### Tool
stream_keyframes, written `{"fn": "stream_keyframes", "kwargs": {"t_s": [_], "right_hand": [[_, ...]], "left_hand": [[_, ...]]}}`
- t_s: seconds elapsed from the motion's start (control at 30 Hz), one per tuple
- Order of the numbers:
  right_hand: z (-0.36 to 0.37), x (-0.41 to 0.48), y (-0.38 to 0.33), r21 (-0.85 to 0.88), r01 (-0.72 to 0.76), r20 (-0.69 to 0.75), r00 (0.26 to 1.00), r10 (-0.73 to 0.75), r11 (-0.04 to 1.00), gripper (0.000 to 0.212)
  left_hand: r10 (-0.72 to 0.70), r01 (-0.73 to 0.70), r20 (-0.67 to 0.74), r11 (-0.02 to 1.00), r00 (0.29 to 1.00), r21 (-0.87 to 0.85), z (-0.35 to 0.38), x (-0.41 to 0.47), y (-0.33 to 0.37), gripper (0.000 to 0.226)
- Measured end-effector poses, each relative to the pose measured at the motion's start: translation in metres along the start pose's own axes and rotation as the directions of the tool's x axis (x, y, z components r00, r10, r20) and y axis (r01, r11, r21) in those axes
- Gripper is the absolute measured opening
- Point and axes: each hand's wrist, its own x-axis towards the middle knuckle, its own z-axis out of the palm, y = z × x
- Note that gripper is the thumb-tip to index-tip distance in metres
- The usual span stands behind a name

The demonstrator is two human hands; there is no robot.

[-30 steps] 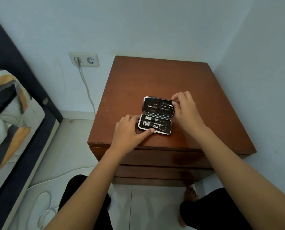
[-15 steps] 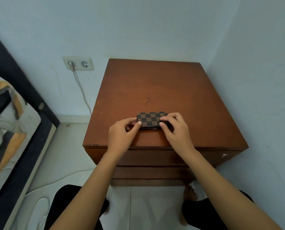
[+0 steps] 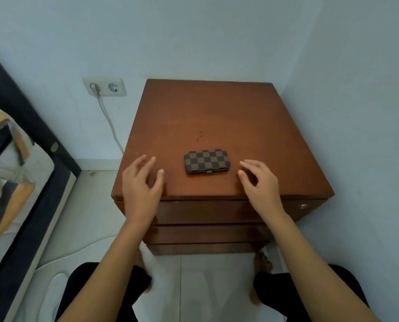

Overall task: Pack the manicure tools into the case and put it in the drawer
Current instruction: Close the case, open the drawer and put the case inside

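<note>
Toward the front of the brown nightstand's surface (image 3: 217, 117), the checkered case (image 3: 206, 160) lies flat and shut, clasp edge facing the person, with nothing on it and neither hand touching it. At nine o'clock from the case the left hand (image 3: 140, 184) hovers with fingers spread and empty, near the front left corner; at three o'clock the right hand (image 3: 260, 182) hangs loosely curled, also empty, its fingertips (image 3: 240, 172) just beside the case but apart from it. No tools lie loose on the surface, so the packing looks done and what is left is the drawer. Below the front edge, toward six o'clock, the top drawer (image 3: 205, 211) sits closed, a small metal knob (image 3: 303, 206) showing at its right end.

By its look the case is a thin, stiff shell with a smooth printed cover: light, probably a little slick, and likely to rattle if tipped. A pinch across the two long edges, thumb at the clasp side, should hold it level and keep the clasp from springing. One hand would need to pull the drawer first
</note>
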Motion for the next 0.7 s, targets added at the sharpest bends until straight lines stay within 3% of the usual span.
{"fn": "stream_keyframes", "kwargs": {"t_s": [0.1,0.2,0.27,0.37,0.7], "right_hand": [[-0.039,-0.027,0.041,-0.018,-0.154,-0.237,0.961,0.146,0.988,0.032],[-0.066,-0.051,0.075,0.016,-0.329,-0.407,0.86,0.307,0.944,0.045],[-0.072,-0.056,0.086,0.126,-0.434,-0.401,0.8,0.446,0.892,0.052],[-0.071,-0.057,0.096,0.281,-0.52,-0.26,0.768,0.585,0.807,0.051],[-0.071,-0.075,0.088,0.392,-0.542,-0.284,0.697,0.659,0.743,0.044]], "left_hand": [[-0.153,0.144,-0.201,0.988,0.968,-0.059,-0.028,-0.013,-0.03,0.045],[-0.283,0.26,-0.184,0.955,0.941,-0.139,-0.037,-0.025,-0.05,0.051],[-0.365,0.34,-0.047,0.902,0.93,-0.265,-0.033,-0.033,-0.052,0.055],[-0.386,0.401,0.113,0.852,0.915,-0.337,-0.028,-0.041,-0.048,0.055],[-0.428,0.415,0.033,0.85,0.903,-0.325,-0.034,-0.061,-0.045,0.048]]}}
